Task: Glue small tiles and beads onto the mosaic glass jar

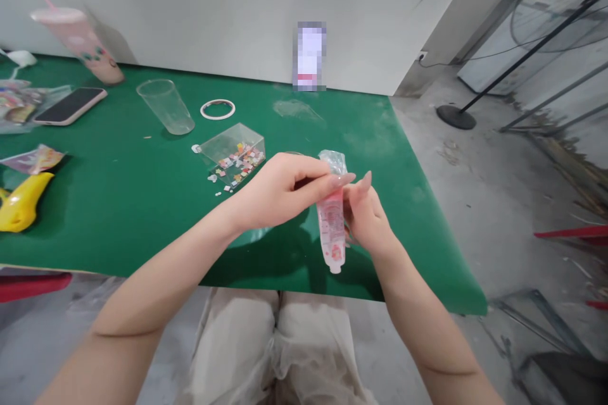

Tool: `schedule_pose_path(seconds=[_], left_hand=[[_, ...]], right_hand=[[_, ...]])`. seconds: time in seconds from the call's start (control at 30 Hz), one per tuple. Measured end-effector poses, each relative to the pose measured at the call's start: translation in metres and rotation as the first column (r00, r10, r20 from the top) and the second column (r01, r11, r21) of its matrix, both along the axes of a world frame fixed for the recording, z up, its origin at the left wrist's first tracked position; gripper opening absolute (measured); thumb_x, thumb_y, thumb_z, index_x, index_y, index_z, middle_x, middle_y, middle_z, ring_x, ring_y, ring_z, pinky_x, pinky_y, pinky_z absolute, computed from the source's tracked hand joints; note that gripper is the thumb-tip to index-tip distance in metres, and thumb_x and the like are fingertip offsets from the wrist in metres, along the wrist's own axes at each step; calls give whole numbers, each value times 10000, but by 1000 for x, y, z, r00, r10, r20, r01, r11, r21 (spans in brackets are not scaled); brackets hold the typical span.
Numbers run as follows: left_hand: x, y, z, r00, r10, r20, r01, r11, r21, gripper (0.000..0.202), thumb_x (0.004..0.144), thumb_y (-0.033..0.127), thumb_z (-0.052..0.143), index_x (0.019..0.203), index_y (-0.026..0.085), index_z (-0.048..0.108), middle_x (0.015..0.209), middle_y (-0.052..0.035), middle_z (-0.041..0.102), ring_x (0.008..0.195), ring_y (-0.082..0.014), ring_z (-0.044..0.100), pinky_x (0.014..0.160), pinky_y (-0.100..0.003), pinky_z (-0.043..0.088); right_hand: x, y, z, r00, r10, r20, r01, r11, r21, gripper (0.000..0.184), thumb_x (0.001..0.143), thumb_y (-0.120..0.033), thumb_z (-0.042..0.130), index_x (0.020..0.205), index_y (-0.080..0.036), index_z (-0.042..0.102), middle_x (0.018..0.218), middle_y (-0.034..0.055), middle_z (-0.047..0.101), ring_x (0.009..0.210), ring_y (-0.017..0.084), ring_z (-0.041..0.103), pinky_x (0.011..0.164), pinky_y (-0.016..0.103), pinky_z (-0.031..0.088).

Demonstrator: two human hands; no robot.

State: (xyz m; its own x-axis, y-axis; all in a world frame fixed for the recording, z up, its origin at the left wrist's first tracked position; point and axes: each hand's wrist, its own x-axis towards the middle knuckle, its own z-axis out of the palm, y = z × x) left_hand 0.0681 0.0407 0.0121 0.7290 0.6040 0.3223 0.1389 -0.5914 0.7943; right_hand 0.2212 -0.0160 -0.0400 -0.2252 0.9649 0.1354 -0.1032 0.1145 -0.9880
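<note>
A pink-and-white squeeze tube (331,221) hangs over the front of the green table, its narrow end pointing down and its clear, crinkled end up. My left hand (289,188) pinches the upper part, thumb lying across the front. Close against the tube's right edge is my right hand (368,215), with its thumb raised and its other fingers curled in. Those fingers are partly hidden, so whether they hold anything is unclear. Left of my hands, a clear plastic box (232,139) lies tipped, with small colourful pieces (242,161) inside and a few spilled beside it.
On the green table (118,202) are a clear cup (166,107), a white ring (217,109), a phone (71,106), a pink tumbler with a straw (78,44) and a yellow tool (23,205). A blurred-out upright panel (310,57) stands against the wall. A fan stand (456,117) is on the floor at right.
</note>
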Motion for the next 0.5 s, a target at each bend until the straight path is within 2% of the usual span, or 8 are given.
schedule_pose_path(seconds=[0.1, 0.23, 0.3, 0.37, 0.43, 0.5], left_hand=[[0, -4, 1, 1000, 4, -2, -3, 985, 172, 421, 910, 237, 457, 551, 195, 240, 525, 42, 281, 498, -103, 280, 484, -275, 244], [0, -5, 0, 1000, -15, -18, 19, 975, 223, 410, 910, 251, 444, 547, 198, 261, 513, 30, 312, 507, -122, 319, 517, -290, 270], [-1, -4, 1, 999, -45, -10, 46, 984, 172, 449, 932, 314, 442, 536, 201, 261, 511, 30, 301, 505, -123, 312, 508, -291, 278], [-4, -3, 3, 995, -99, -8, 99, 994, 52, 476, 960, 388, 412, 538, 207, 283, 513, 31, 305, 493, -118, 310, 481, -284, 292], [-8, -2, 6, 986, -164, -4, 163, 983, -89, 463, 989, 418, 339, 575, 213, 369, 532, 24, 366, 485, -114, 345, 462, -270, 323], [-12, -1, 8, 978, -206, -21, 201, 969, -145, 421, 998, 395, 334, 644, 210, 467, 577, 13, 441, 510, -113, 403, 473, -254, 362]], right_hand=[[-1, -2, -2, 1000, -23, -14, 23, 998, 55, 687, 848, -765, 328, 439, -224, 438, 320, -38, 375, 283, 79, 326, 283, 229, 241], [1, -2, -1, 1000, 25, 9, -26, 993, 117, 670, 912, -657, 381, 415, -211, 438, 308, -37, 374, 298, 76, 348, 316, 222, 260], [3, -3, 3, 996, 76, 39, -81, 989, 121, 661, 914, -635, 413, 410, -207, 414, 310, -41, 376, 293, 68, 342, 315, 216, 253], [5, -4, 6, 992, 113, 62, -119, 987, 112, 637, 925, -603, 431, 432, -201, 422, 327, -45, 395, 292, 59, 345, 315, 206, 256], [5, -5, 8, 993, 104, 48, -108, 990, 89, 594, 957, -549, 414, 488, -193, 493, 350, -52, 415, 290, 54, 357, 319, 196, 279], [6, -5, 7, 997, 77, 21, -78, 994, 78, 551, 978, -501, 403, 554, -186, 562, 365, -58, 427, 291, 53, 370, 326, 188, 300]])
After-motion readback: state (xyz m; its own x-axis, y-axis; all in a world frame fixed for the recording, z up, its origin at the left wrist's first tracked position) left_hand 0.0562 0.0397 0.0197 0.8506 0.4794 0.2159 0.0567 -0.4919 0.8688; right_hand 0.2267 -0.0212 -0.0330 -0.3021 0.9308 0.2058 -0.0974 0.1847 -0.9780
